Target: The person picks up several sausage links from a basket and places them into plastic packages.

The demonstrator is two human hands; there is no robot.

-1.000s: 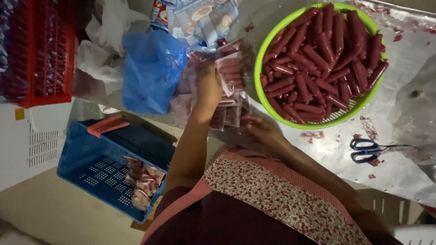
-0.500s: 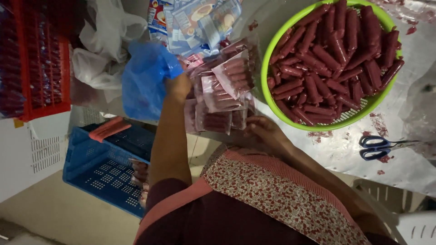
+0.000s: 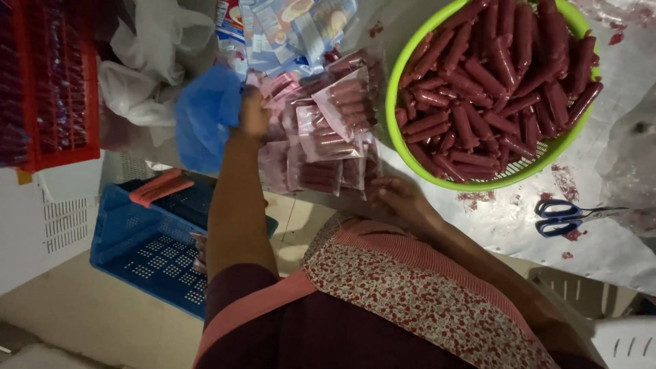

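A pile of clear packets of red sausages lies on the table between a blue plastic bag and a green basket heaped with loose red sausages. My left hand sits at the pile's left edge, against the blue bag, with its fingers curled; whether it grips anything is hidden. My right hand rests on the table's near edge just below the packets, fingers loosely apart and holding nothing.
Blue-handled scissors lie on the stained table at the right. Printed packets and white plastic bags sit at the back. A red crate stands at the left. On the floor is a blue crate.
My left hand has moved left across the packet pile to the blue bag, which has bunched up leftward. My right hand has stayed at the table edge.
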